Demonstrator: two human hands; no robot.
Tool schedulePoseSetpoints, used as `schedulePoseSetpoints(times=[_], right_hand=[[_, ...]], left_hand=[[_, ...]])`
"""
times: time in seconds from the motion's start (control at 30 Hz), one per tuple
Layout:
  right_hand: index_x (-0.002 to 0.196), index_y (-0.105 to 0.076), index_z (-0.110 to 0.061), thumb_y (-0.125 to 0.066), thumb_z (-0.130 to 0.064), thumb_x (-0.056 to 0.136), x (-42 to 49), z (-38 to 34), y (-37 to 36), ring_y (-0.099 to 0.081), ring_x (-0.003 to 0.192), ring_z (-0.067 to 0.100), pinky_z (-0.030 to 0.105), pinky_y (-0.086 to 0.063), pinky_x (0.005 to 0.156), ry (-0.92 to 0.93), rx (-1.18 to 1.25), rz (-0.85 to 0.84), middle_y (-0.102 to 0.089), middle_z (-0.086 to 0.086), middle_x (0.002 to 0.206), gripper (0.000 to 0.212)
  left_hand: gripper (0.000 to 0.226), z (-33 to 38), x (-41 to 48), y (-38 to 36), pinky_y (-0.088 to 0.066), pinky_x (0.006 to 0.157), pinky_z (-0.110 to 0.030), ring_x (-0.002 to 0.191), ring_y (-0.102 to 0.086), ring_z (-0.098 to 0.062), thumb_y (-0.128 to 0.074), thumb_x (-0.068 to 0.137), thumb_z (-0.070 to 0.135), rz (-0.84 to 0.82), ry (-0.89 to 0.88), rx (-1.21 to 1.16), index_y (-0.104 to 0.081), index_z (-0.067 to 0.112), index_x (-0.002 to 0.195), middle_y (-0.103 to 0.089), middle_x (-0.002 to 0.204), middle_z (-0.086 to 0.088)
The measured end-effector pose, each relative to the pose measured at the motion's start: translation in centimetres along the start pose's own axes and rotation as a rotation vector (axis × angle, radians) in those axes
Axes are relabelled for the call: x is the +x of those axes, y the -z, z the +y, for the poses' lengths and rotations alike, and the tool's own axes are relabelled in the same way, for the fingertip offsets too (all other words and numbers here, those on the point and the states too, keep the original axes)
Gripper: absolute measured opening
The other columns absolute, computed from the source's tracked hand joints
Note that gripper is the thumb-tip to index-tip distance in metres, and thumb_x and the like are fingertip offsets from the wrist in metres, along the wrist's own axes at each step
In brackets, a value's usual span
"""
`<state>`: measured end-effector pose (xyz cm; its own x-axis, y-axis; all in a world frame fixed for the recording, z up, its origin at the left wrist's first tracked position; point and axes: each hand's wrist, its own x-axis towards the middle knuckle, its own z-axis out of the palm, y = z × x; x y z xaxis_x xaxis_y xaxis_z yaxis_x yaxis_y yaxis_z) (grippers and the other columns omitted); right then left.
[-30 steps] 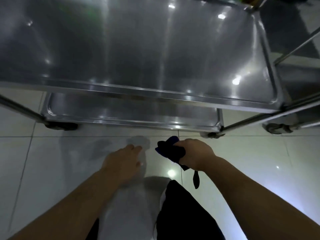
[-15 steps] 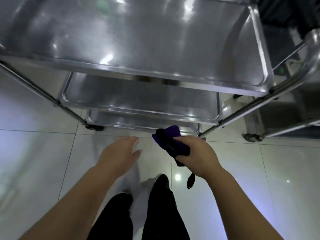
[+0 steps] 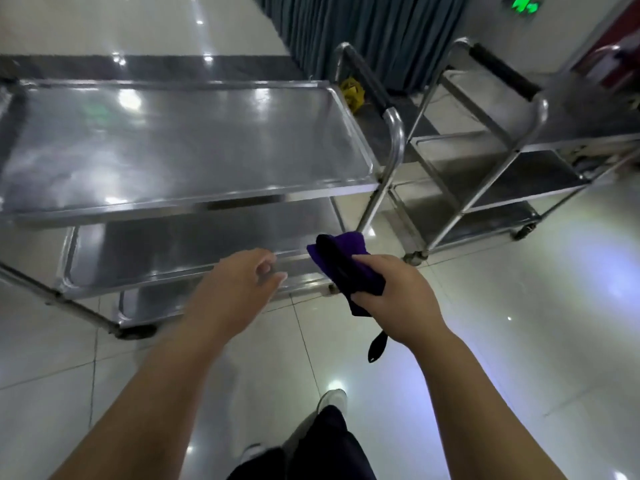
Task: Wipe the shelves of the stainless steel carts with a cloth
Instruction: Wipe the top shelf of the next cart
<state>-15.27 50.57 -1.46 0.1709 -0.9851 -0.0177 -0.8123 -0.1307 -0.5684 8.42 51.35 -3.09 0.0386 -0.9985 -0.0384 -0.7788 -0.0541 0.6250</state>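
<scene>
Our right hand (image 3: 398, 299) closes its grip round the cloth (image 3: 346, 261), fingers curled over the bunched fabric, and a dark strap (image 3: 375, 348) dangles below the wrist. The cloth is deep purple and thickly folded. We hold it in the air just off the near cart's (image 3: 194, 202) right front corner, touching no shelf. Our left hand (image 3: 235, 289), at nine o'clock from the cloth, is loosely spread and holds nothing, seen over the middle shelf's (image 3: 173, 251) front rim. The cart's top shelf (image 3: 180, 147) stretches toward eleven o'clock, glaring with reflected lights. A second cart (image 3: 498, 174) stands at two o'clock, just beside the first one's handle. A grey curtain (image 3: 363, 26) hangs at twelve o'clock.
</scene>
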Motion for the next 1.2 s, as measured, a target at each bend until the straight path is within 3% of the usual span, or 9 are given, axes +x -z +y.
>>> schedulePoseSetpoints(times=[0.13,0.3,0.6,0.7,0.83,1.2], right_hand=[[0.118,-0.06,-0.038,-0.07,-0.023,0.073,-1.3,1.9,5.2,-0.055,0.089,0.01,0.032,-0.048,0.072,-0.069,0.031,0.127,-0.061,-0.014,0.1,0.048],[0.114,-0.06,-0.042,-0.071,-0.023,0.07,-1.2,6.3,11.5,-0.054,0.089,0.009,0.029,-0.046,0.07,-0.097,0.069,0.29,-0.059,-0.017,0.097,0.049],[0.113,-0.062,-0.041,-0.073,-0.021,0.064,-0.7,20.2,24.8,-0.056,0.098,0.012,0.033,-0.047,0.079,-0.092,0.039,0.429,-0.063,-0.016,0.104,0.053],[0.113,-0.06,-0.042,-0.072,-0.023,0.064,-0.5,24.9,28.7,-0.054,0.101,0.01,0.029,-0.044,0.078,-0.11,-0.022,0.44,-0.062,-0.019,0.109,0.054],[0.114,-0.061,-0.04,-0.071,-0.022,0.065,0.6,29.9,32.5,-0.056,0.103,0.014,0.034,-0.047,0.084,-0.133,-0.049,0.443,-0.063,-0.017,0.11,0.053],[0.119,-0.059,-0.041,-0.071,-0.025,0.068,11.4,41.7,39.3,-0.054,0.106,0.016,0.035,-0.046,0.087,-0.16,-0.17,0.355,-0.06,-0.019,0.116,0.054]], left_hand=[[0.022,6.1,1.4,-0.3,-0.05,0.075,-0.036,0.083,-0.058,-0.014,-0.056,0.087,0.042,-0.039,-0.097,-0.015,-0.061,0.024,0.099,-0.062,0.092,0.005],[0.019,14.0,4.4,-2.3,-0.047,0.069,-0.026,0.078,-0.056,-0.002,-0.057,0.086,0.044,-0.056,-0.187,-0.021,-0.062,0.029,0.095,-0.062,0.088,0.013],[0.016,30.9,9.8,-13.4,-0.048,0.064,-0.023,0.076,-0.055,0.008,-0.06,0.084,0.046,-0.095,-0.315,-0.126,-0.062,0.036,0.097,-0.059,0.083,0.022],[0.023,34.8,11.2,-17.1,-0.051,0.069,-0.024,0.08,-0.055,0.007,-0.059,0.085,0.049,-0.168,-0.335,-0.114,-0.061,0.037,0.104,-0.058,0.087,0.024],[0.025,38.4,13.9,-20.3,-0.054,0.078,-0.033,0.084,-0.056,0.003,-0.058,0.085,0.048,-0.216,-0.316,-0.072,-0.059,0.039,0.108,-0.057,0.088,0.024],[0.017,44.4,28.3,-26.9,-0.053,0.072,-0.029,0.078,-0.058,0.0,-0.065,0.082,0.044,-0.185,-0.241,-0.126,-0.064,0.034,0.096,-0.063,0.084,0.018]])
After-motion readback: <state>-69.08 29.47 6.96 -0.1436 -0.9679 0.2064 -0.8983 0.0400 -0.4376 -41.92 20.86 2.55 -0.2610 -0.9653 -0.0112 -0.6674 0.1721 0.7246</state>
